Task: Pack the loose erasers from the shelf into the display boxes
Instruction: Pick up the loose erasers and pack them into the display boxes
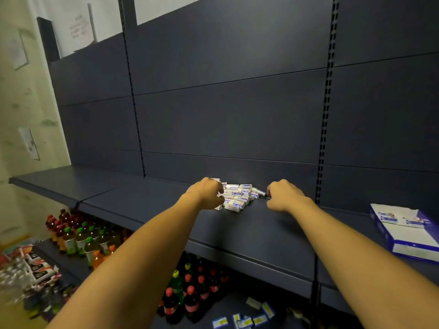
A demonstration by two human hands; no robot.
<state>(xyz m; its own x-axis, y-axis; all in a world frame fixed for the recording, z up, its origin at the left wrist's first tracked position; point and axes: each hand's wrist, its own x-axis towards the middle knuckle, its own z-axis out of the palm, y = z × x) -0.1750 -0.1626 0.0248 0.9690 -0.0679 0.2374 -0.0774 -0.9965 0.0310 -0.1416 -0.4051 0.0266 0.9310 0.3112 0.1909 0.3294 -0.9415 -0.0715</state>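
A pile of several small white erasers (238, 195) with blue and red labels lies at the back of the dark blue shelf (249, 231). My left hand (207, 193) sits on the pile's left side, its fingers curled over some erasers and its thumb against them. My right hand (283, 195) is at the pile's right end, knuckles up and fingers curled down toward the shelf beside the outermost eraser (259, 191); its fingertips are hidden. An open blue and white display box (401, 233) lies on the shelf at the far right with a few erasers inside.
The dark back panel (237, 127) rises right behind the pile. On the lower shelf stand several drink bottles (80, 236) and dark soda bottles (190, 295), with small packets (244, 319) beside them. Snack packs (35, 267) lie at the lower left.
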